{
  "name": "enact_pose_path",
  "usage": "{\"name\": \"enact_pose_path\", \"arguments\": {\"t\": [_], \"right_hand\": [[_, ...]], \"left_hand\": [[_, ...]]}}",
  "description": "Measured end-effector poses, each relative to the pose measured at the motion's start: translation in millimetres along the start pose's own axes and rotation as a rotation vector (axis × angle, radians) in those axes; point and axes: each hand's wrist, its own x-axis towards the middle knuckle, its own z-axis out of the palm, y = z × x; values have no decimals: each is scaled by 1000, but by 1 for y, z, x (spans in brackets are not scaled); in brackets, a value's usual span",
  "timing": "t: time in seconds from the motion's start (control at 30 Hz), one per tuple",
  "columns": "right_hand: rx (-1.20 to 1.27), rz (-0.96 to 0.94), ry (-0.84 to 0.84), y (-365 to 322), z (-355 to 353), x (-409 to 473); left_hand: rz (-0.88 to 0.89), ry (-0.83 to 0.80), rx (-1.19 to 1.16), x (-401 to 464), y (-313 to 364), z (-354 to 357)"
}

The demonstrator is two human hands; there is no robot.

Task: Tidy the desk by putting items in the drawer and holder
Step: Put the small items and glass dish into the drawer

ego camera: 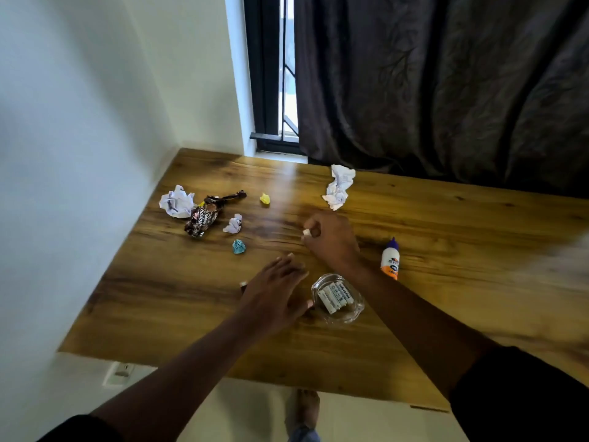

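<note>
White battery pinched in right hand | left hand flat, fingers straight, beside glass dish

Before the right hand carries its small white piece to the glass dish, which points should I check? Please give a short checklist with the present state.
1. Right hand pinches the small white piece: ok.
2. Glass dish upright on the desk: ok.
3. Space left in the dish beside the white batteries: ok.
4. Left hand free, fingers straight: ok.
5. What the white piece is: cannot tell.
</note>
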Motion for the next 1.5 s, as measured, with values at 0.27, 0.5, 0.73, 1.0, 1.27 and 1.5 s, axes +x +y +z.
{"name": "enact_pose_path", "arguments": {"t": [0.27,0.5,0.73,1.0,1.27,1.5], "right_hand": [[-31,80,-9,25,-7,-70],[-88,101,-14,28,1,-102],[-151,127,-41,23,3,-114],[-146,103,-33,29,-3,-120],[-149,121,-27,31,-1,-119],[-199,154,-27,35,2,-111]], "left_hand": [[14,-40,-46,-18,15,7],[40,-40,-60,-17,28,8],[75,-10,-33,-18,29,13],[99,-4,15,-20,22,17],[146,8,69,-20,20,19],[134,5,71,-19,22,19]]}}
